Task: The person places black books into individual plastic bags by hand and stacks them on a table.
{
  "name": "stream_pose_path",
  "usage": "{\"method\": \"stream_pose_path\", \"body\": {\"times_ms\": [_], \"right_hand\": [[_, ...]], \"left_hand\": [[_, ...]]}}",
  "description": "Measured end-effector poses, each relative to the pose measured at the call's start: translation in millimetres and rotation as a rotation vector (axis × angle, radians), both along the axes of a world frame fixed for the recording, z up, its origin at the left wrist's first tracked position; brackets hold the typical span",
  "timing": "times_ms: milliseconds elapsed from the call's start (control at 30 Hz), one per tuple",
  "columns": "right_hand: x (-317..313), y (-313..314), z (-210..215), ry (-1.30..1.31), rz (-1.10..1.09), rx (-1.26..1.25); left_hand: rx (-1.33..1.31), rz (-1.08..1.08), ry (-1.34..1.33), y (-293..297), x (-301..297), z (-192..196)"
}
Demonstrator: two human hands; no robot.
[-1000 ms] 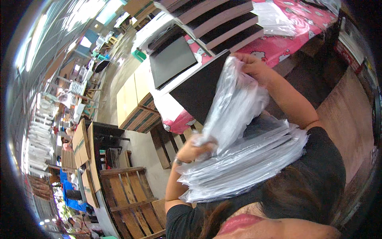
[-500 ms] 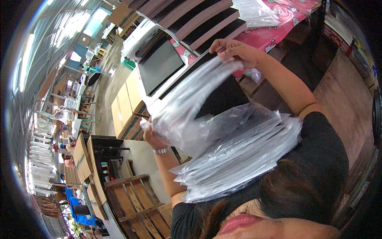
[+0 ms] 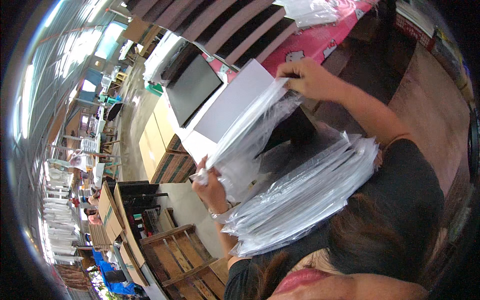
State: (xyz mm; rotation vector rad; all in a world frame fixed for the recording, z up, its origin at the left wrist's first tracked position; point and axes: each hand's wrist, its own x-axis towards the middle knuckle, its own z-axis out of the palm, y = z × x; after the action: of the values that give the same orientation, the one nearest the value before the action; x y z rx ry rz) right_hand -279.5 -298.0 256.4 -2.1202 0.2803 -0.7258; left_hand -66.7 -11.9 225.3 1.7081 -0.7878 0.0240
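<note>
A clear plastic bag (image 3: pixel 250 132) is stretched between my two hands. Its left corner is bunched in the closed fingers of my left hand (image 3: pixel 212 189). At the far upper end, my right hand (image 3: pixel 311 80) pinches the other corner. Against my chest lies a thick pile of clear plastic bags (image 3: pixel 300 200), nearer than the stretched one. Beyond the stretched bag, a pale flat panel (image 3: pixel 232 102) lies on the table, partly covered by the bag. A dark flat panel (image 3: pixel 195 90) lies to its left.
Brown-edged dark boards (image 3: pixel 215 25) are stacked at the far side. Pink patterned cloth (image 3: pixel 312 47) covers the table, with more plastic bags (image 3: pixel 310 12) on it. Cardboard boxes (image 3: pixel 162 140) and a wooden pallet (image 3: pixel 185 260) stand to the left.
The bag has been drawn closer, and my left hand has shifted right and slightly down. My right hand has moved slightly right and down. The pale panel now shows beyond the bag.
</note>
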Motion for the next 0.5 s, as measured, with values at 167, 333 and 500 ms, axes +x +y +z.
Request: {"method": "stream_pose_path", "body": {"times_ms": [167, 333, 500], "right_hand": [[-6.4, -8.9, -13.7, 0.167, 0.283, 0.701], [-13.3, -20.1, -160.3, 0.246, 0.208, 1.193], [-41.6, -42.6, -303.4, 0.494, 0.226, 0.951]], "left_hand": [[0.07, -0.151, 0.682, 8.1, -1.6, 33.3], [0.568, -0.407, 0.81, 30.8, 30.4, -43.8], [0.701, -0.453, 0.577, 34.2, 20.3, -105.5]]}}
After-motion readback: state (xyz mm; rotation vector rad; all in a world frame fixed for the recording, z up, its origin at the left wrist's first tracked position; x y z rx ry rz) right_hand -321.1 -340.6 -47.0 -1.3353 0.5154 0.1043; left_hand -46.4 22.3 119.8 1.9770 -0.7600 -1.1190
